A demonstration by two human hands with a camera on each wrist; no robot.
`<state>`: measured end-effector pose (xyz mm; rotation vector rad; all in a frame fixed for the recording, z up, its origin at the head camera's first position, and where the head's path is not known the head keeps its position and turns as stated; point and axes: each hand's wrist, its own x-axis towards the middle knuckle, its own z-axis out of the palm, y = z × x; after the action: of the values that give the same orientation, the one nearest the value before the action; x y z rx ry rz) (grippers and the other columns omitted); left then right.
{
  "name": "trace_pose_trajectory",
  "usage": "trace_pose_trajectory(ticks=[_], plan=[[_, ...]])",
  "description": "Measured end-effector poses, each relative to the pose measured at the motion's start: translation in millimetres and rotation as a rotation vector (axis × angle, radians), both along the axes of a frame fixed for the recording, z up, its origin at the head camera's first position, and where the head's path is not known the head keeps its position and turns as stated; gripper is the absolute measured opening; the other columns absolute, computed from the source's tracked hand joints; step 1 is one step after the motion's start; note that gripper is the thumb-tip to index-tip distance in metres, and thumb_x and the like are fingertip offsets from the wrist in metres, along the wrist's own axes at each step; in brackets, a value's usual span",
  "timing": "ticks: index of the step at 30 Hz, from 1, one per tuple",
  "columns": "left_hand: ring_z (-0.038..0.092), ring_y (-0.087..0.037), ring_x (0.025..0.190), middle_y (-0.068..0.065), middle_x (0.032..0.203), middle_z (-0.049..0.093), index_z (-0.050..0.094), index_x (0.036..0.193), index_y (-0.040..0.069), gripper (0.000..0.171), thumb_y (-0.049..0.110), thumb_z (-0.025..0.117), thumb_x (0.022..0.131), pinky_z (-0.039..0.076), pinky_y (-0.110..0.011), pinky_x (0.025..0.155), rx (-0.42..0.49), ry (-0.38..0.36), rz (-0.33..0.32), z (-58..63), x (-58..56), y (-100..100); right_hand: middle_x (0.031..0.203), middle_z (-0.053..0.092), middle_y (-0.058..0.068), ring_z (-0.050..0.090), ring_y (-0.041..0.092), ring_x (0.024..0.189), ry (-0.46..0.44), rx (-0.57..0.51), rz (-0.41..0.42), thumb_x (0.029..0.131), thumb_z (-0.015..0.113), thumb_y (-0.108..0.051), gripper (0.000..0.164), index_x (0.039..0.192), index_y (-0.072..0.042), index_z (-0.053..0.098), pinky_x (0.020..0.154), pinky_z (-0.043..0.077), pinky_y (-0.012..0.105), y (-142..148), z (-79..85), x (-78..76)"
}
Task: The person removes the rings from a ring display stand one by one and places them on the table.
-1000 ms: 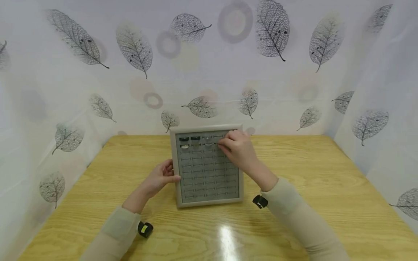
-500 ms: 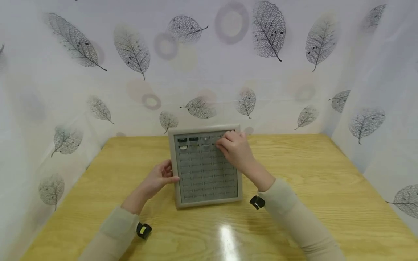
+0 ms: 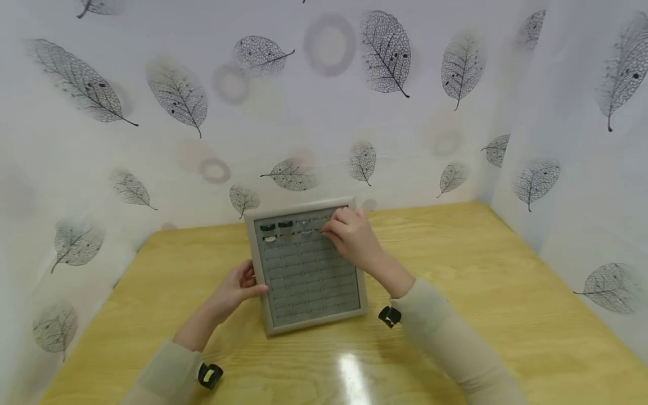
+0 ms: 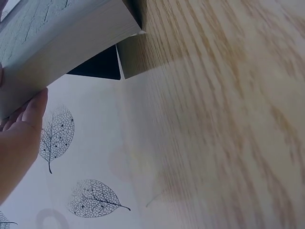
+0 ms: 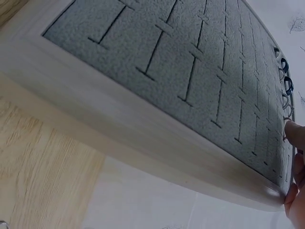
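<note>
A ring display board, grey slotted padding in a pale frame, stands propped up on the table. Several rings sit in its top two rows, among them two dark rings and a whitish ring. My left hand grips the frame's left edge, thumb in front; in the left wrist view its fingers lie against the frame's side. Near the upper right corner, my right hand pinches a ring at the second row, mostly hidden by the fingertips. The right wrist view shows the thumb at the slots beside other rings.
The wooden table extends on both sides of the board. Behind it hangs a white leaf-print cloth, also along the sides. A dark support props the board from behind. A small shiny curved thing shows at the right wrist view's corner.
The head view has turned, so the board and both hands appear shifted left and slightly tilted. Both hands keep their places on the board, the right fingertips still at the second row.
</note>
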<state>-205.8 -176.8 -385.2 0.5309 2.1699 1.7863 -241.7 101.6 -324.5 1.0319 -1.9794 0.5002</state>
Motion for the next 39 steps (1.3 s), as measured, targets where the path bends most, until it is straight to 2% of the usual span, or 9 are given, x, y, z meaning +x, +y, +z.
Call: trace_pose_trajectory(ticks=[10,14,18,25,32,39], plan=[[0.038,-0.039,0.116,-0.028,0.131,0.033,0.02,0.134,-0.009,0.069,0.005,0.062,0.082,0.039,-0.04,0.09,-0.006,0.027,0.016,2.6,2.0,-3,0.069,0.053,0.003,0.047,0.019,0.067,-0.048,0.002,0.066,0.073,0.069,-0.004,0.005,0.072,-0.005,0.065,0.061,0.031,0.035,-3,6.7,0.1],[0.037,-0.039,0.117,-0.028,0.132,0.032,0.019,0.134,-0.009,0.069,0.007,0.062,0.082,0.039,-0.04,0.09,-0.01,0.022,0.006,1.9,1.3,-3,0.071,0.053,0.004,0.048,0.019,0.067,-0.082,-0.025,0.126,0.071,0.07,0.001,0.008,0.073,-0.003,0.063,0.062,0.033,0.034,1,6.2,0.3],[0.038,-0.037,0.116,-0.026,0.131,0.034,0.022,0.134,-0.007,0.067,0.009,0.062,0.083,0.04,-0.039,0.089,-0.022,0.02,-0.008,3.3,0.2,-2,0.07,0.052,0.004,0.048,0.017,0.064,-0.119,-0.055,0.196,0.067,0.072,0.006,0.014,0.073,-0.002,0.063,0.059,0.039,0.027,10,8.4,4.1],[0.043,-0.036,0.112,-0.027,0.124,0.04,0.026,0.129,-0.009,0.059,0.003,0.06,0.083,0.043,-0.037,0.085,-0.007,0.026,-0.012,7.0,0.5,-6,0.068,0.051,0.001,0.045,0.015,0.062,-0.091,-0.016,0.26,0.063,0.075,0.006,0.017,0.071,-0.004,0.063,0.057,0.035,0.029,29,10.7,13.7],[0.044,-0.035,0.111,-0.026,0.124,0.04,0.027,0.129,-0.009,0.058,0.0,0.06,0.082,0.044,-0.035,0.085,-0.005,0.013,-0.01,5.1,-2.8,-9,0.064,0.047,-0.002,0.042,0.014,0.059,-0.107,0.082,0.194,0.066,0.072,-0.001,0.011,0.07,-0.006,0.063,0.056,0.034,0.031,65,-5.6,19.5],[0.047,-0.031,0.109,-0.025,0.123,0.042,0.027,0.13,-0.008,0.062,0.007,0.063,0.081,0.043,-0.036,0.086,0.017,0.004,-0.024,4.2,-5.6,-10,0.062,0.047,-0.005,0.043,0.011,0.057,-0.193,0.164,0.095,0.059,0.076,-0.002,0.016,0.067,-0.009,0.065,0.055,0.033,0.031,97,-31.1,22.0]])
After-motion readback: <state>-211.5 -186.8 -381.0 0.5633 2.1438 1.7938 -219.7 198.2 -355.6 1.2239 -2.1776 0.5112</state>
